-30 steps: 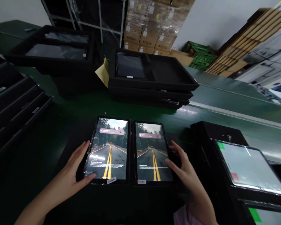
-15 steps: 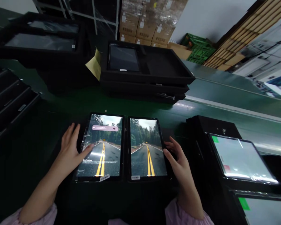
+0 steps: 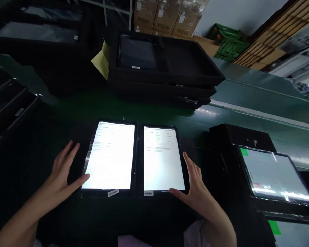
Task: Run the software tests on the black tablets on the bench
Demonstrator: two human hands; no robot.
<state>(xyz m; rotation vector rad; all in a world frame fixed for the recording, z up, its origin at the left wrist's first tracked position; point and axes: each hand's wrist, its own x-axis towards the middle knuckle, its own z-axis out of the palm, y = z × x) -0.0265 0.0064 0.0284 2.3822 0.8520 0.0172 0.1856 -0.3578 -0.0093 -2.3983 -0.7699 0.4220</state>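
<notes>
Two tablets lie side by side in front of me, screens up, each showing a bright white page with small text and buttons. My left hand (image 3: 67, 173) is beside the left tablet (image 3: 110, 157), fingers spread, its thumb at the tablet's lower left edge. My right hand (image 3: 193, 181) is at the lower right corner of the right tablet (image 3: 162, 161). Its thumb lies over the bottom edge of the screen and its fingers stretch along the right side. Both hands hold nothing. A barcode label (image 3: 113, 192) is stuck at the left tablet's bottom edge.
A stack of black trays (image 3: 167, 73) stands behind, one tablet in its top tray. Yellow paper (image 3: 102, 61) sticks out beside it. More black trays (image 3: 38, 44) rise at left. On the right, tablets with green-cornered screens (image 3: 276, 175) lie on black trays. Cartons (image 3: 167, 17) stand at the back.
Both screens have switched from a road picture to a white page. My left hand has shifted left and down off the screen; my right thumb has moved onto the right tablet's bottom edge.
</notes>
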